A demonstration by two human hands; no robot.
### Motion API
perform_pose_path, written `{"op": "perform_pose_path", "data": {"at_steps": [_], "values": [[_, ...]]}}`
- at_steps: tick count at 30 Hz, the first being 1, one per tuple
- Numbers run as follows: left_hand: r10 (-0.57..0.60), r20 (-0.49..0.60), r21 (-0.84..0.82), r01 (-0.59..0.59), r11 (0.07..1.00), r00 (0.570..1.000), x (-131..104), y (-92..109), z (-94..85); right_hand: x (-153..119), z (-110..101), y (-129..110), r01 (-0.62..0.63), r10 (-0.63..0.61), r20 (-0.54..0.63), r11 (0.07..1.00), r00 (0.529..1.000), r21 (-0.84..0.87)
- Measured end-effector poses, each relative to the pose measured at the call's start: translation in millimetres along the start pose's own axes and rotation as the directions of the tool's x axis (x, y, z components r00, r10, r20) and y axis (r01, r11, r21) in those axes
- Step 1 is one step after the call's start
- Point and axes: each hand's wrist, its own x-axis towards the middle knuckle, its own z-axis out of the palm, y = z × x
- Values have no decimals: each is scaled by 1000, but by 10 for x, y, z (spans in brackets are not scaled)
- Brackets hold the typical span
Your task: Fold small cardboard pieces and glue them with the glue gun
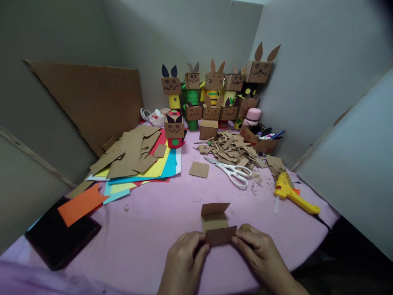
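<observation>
Two hands, left hand (184, 256), right hand (260, 256), pinch creased cardboard strip (216, 225).

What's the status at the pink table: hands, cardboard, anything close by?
Left hand and right hand both pinching the folded brown cardboard strip. Strip's far flaps bent upright. White-handled scissors and yellow glue gun lie beyond, apart.

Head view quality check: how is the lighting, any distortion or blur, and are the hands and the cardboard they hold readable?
Head view: dim, even indoor light with soft shadows and no glare; wide-angle bending curves the wall panels at the edges; corners darken. The left hand, right hand and the folded cardboard piece are reasonably sharp; the cardboard figures at the back are softer but legible.
</observation>
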Motion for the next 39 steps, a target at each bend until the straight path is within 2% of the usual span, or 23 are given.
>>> {"op": "perform_pose_path", "data": {"at_steps": [9,18,23,29,36,39], "values": [[14,7,23,-14,1000,1000,-14,-25,7,6,-35,5,15,-15,10,1000,1000,-19],[18,16,42,-18,999,1000,-21,-37,14,28,-104,9,27,-18,94,995,995,-100],[40,-3,51,-40,998,999,-9,-33,19,31,-113,-3,19,-13,76,997,997,-80],[50,5,49,-50,998,999,-5,-61,25,16,-118,-6,13,-17,60,998,998,68],[47,26,63,-49,997,999,-34,-70,3,16,-99,5,24,-25,47,1000,999,8],[90,17,61,-91,994,996,-27,-76,23,25,-102,-18,20,-22,61,999,998,30]]}}
